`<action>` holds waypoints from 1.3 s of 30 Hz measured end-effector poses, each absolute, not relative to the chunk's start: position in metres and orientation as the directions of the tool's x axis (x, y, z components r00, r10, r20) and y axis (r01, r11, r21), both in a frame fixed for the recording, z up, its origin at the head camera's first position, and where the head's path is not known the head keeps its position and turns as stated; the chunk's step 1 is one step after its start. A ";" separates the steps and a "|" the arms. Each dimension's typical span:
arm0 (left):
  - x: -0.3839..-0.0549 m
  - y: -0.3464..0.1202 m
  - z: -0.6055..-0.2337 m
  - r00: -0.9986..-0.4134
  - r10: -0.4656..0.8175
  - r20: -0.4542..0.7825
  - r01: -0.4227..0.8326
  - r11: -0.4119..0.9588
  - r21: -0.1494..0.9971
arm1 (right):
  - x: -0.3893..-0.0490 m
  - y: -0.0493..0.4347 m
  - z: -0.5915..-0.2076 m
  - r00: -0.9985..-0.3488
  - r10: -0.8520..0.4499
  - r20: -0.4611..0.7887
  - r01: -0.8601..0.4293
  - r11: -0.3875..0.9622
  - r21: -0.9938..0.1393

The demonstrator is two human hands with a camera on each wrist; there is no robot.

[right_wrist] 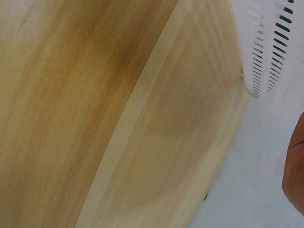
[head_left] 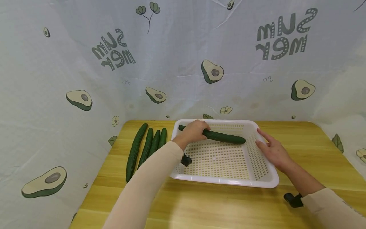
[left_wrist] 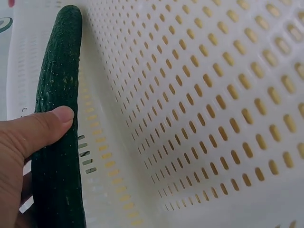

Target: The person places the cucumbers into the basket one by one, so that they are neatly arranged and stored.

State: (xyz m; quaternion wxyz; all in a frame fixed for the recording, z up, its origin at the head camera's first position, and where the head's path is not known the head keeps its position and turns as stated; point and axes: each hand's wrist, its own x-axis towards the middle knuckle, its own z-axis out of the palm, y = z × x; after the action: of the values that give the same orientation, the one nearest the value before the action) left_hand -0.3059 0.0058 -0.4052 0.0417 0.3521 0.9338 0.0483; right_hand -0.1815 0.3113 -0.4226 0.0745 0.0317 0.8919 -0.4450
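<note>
In the head view my left hand grips a long dark green cucumber inside the white plastic basket, near its far wall. The left wrist view has the thumb lying across the bumpy cucumber, with the other fingers mostly hidden behind it. My right hand holds the basket's right rim, its thumb over the edge. Only part of that hand enters the right wrist view, beside the basket's slotted outer wall.
Left of the basket, several cucumbers lie side by side on the wooden table. A white cloth printed with avocados hangs behind and along the sides. Dark wrist devices show at both wrists.
</note>
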 end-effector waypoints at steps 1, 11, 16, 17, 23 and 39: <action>-0.306 0.006 -0.406 -0.755 0.654 -0.050 0.646 0.754 0.118 | -0.181 0.312 -0.422 -0.987 -0.010 -0.162 0.124 0.601 -0.789; -0.304 0.011 -0.409 -0.768 0.635 -0.083 0.623 0.771 0.132 | -0.180 0.314 -0.421 -0.987 -0.007 -0.159 0.122 0.610 -0.783; -0.303 0.010 -0.411 -0.775 0.627 -0.080 0.610 0.775 0.162 | -0.180 0.314 -0.421 -0.985 -0.010 -0.171 0.131 0.598 -0.791; -0.303 0.010 -0.412 -0.775 0.627 -0.076 0.611 0.774 0.166 | -0.179 0.314 -0.422 -0.985 -0.011 -0.173 0.133 0.595 -0.793; -0.304 0.007 -0.413 -0.787 0.614 -0.066 0.576 0.768 0.280 | -0.179 0.315 -0.422 -0.984 -0.024 -0.178 0.131 0.581 -0.803; -0.300 0.003 -0.406 -0.781 0.619 -0.089 0.564 0.758 0.327 | -0.180 0.314 -0.423 -0.984 -0.029 -0.173 0.124 0.583 -0.803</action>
State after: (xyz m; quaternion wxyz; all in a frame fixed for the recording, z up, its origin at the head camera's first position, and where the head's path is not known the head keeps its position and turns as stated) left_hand -0.3004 0.0032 -0.4065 0.0961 0.3169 0.9327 0.1429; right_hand -0.1797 0.3138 -0.4227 0.0839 0.0267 0.8858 -0.4557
